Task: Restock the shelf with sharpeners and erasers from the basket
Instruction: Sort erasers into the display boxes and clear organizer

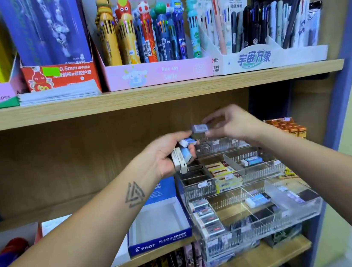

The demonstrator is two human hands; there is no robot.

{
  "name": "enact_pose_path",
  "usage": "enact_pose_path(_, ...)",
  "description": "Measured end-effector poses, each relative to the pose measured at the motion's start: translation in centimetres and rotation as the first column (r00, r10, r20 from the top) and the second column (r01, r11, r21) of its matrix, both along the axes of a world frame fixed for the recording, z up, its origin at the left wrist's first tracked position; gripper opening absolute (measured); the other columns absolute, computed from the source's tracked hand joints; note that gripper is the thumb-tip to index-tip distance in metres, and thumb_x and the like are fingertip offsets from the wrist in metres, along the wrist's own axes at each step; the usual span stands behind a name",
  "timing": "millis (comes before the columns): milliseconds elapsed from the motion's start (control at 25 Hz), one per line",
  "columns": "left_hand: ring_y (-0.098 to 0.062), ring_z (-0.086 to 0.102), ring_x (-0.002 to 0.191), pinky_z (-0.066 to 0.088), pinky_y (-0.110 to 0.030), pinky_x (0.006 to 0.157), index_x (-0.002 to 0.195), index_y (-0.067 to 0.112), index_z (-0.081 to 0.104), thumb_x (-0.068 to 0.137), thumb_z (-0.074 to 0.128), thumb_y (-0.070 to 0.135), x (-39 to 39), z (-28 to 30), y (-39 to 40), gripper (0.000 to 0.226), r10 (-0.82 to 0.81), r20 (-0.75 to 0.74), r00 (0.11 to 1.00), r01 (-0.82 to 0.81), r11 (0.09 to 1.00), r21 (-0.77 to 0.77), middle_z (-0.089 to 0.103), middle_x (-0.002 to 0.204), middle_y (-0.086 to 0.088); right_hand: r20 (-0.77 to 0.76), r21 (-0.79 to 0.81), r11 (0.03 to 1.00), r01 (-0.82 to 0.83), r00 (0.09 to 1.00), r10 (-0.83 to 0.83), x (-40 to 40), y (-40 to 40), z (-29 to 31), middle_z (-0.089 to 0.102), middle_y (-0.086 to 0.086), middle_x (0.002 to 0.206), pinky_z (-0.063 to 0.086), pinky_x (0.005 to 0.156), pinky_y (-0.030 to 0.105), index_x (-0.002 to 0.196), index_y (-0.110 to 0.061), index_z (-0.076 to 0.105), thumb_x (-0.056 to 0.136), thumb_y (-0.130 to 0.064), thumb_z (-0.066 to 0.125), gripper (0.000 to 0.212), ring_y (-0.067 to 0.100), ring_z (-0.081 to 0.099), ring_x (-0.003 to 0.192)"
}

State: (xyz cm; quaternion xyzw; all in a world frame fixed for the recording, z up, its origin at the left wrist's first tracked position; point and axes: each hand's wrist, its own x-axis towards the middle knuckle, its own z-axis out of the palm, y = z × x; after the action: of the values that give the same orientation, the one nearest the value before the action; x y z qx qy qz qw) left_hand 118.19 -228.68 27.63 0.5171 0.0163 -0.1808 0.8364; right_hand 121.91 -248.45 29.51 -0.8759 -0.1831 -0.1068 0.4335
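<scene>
Between the two hands, above the back tier of the clear acrylic organizer (249,193), one single eraser (199,128) is pinched in the fingertips of the right hand (232,126), blurred, so label unreadable. Left hand (169,154) just beside it, curled round a stack of erasers (182,155), blue-and-white sleeves, count unclear. Step, as judged: feeding erasers one at a time from the left-hand stack into the organizer; basket not in view. Next move likely calls for lowering the single eraser into a compartment below the right hand and matching it to like stock; which slot is meant I cannot tell. Organizer is stepped, with slotted dividers: mid tier below the right hand has a blue-sleeved eraser (251,161) in one bay and yellow-red packs (222,172) beside it; front tier nearer the person holds another blue-sleeved eraser (257,200) and a row of white-sleeved erasers (206,216). Below the left forearm, a Pilot plastic-eraser box (162,240) sits open, nothing visible inside. Orange boxes (288,127) lie beyond the right wrist. Pen displays (146,36) stand on the upper shelf (143,96) above both hands.
</scene>
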Motion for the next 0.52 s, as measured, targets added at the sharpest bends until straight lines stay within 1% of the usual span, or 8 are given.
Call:
enact_pose_path(40, -0.016, 0.055, 0.044, 0.053, -0.024, 0.043, 0.098, -0.004, 0.057, 0.095, 0.062, 0.010, 0.3, 0.3, 0.0, 0.015, 0.032, -0.015, 0.999, -0.033, 0.999, -0.021, 0.062, 0.080, -0.019, 0.015, -0.026, 0.997, 0.078, 0.997, -0.078, 1.3, -0.5, 0.2, 0.073, 0.004, 0.094, 0.055, 0.068, 0.023, 0.111, -0.012, 0.071, 0.080, -0.009, 0.080, 0.033, 0.013, 0.068, 0.077)
enact_pose_path(80, -0.017, 0.054, 0.045, 0.053, -0.024, 0.043, 0.096, -0.003, 0.056, 0.094, 0.062, 0.009, 0.5, 0.5, 0.0, 0.014, 0.063, -0.025, 0.998, -0.064, 0.997, -0.035, 0.060, 0.081, -0.019, 0.045, -0.109, 0.979, 0.170, 0.985, -0.166, 2.8, -1.0, 0.3, 0.072, 0.005, 0.102, 0.056, 0.075, 0.028, 0.113, -0.011, 0.071, 0.082, -0.013, 0.080, 0.033, 0.018, 0.069, 0.087)
enact_pose_path(160, -0.017, 0.054, 0.048, 0.054, -0.025, 0.044, 0.095, -0.002, 0.055, 0.093, 0.064, 0.008, 1.0, 0.5, 0.2, 0.013, 0.103, -0.027, 0.994, -0.104, 0.994, -0.041, 0.059, 0.081, -0.018, 0.130, -0.370, 0.878, 0.305, 0.952, -0.276, 5.5, -1.5, 0.3, 0.069, 0.005, 0.116, 0.051, 0.085, 0.026, 0.116, -0.011, 0.072, 0.086, -0.022, 0.075, 0.032, 0.024, 0.065, 0.105)
enact_pose_path(200, -0.017, 0.054, 0.049, 0.055, -0.025, 0.045, 0.095, -0.002, 0.056, 0.094, 0.064, 0.007, 1.2, 0.3, 0.3, 0.013, 0.111, -0.025, 0.993, -0.112, 0.993, -0.034, 0.059, 0.079, -0.018, 0.148, -0.464, 0.827, 0.319, 0.948, -0.282, 6.4, -1.3, 0.1, 0.068, 0.004, 0.118, 0.048, 0.086, 0.023, 0.117, -0.011, 0.072, 0.089, -0.022, 0.072, 0.030, 0.024, 0.063, 0.110)
enact_pose_path(280, -0.015, 0.053, 0.046, 0.053, -0.023, 0.046, 0.091, -0.003, 0.058, 0.095, 0.062, 0.008, 1.7, 0.1, 0.4, 0.012, 0.123, -0.015, 0.992, -0.123, 0.992, -0.012, 0.060, 0.071, -0.016, 0.145, -0.568, 0.769, 0.293, 0.955, -0.257, 8.3, -0.4, -0.4, 0.067, 0.005, 0.119, 0.049, 0.086, 0.023, 0.114, -0.009, 0.073, 0.092, -0.018, 0.067, 0.025, 0.023, 0.064, 0.109)
enact_pose_path(400, -0.013, 0.052, 0.042, 0.049, -0.019, 0.042, 0.083, 0.001, 0.061, 0.097, 0.059, 0.009, 2.4, -0.2, 0.7, 0.017, 0.139, 0.030, 0.990, -0.140, 0.989, 0.037, 0.063, 0.069, -0.014, 0.140, -0.677, 0.690, 0.258, 0.965, -0.223, 11.0, 0.9, -1.5, 0.070, 0.010, 0.115, 0.056, 0.088, 0.032, 0.110, -0.007, 0.073, 0.092, -0.014, 0.061, 0.022, 0.024, 0.067, 0.100)
enact_pose_path(440, -0.013, 0.052, 0.043, 0.049, -0.019, 0.042, 0.083, 0.002, 0.061, 0.097, 0.060, 0.009, 2.5, -0.3, 0.7, 0.015, 0.143, 0.043, 0.989, -0.145, 0.988, 0.051, 0.064, 0.071, -0.014, 0.136, -0.700, 0.667, 0.255, 0.965, -0.226, 11.7, 1.4, -2.1, 0.070, 0.010, 0.114, 0.056, 0.087, 0.032, 0.109, -0.007, 0.073, 0.092, -0.015, 0.061, 0.022, 0.024, 0.068, 0.099)
enact_pose_path(520, -0.015, 0.052, 0.042, 0.049, -0.020, 0.041, 0.092, 0.001, 0.062, 0.095, 0.063, 0.009, 2.9, -0.6, 1.0, 0.009, 0.161, 0.068, 0.985, -0.166, 0.984, 0.071, 0.066, 0.073, -0.015, 0.133, -0.690, 0.675, 0.262, 0.962, -0.237, 12.2, 2.3, -2.6, 0.071, 0.012, 0.113, 0.057, 0.084, 0.031, 0.110, -0.005, 0.072, 0.090, -0.012, 0.064, 0.023, 0.025, 0.069, 0.099)
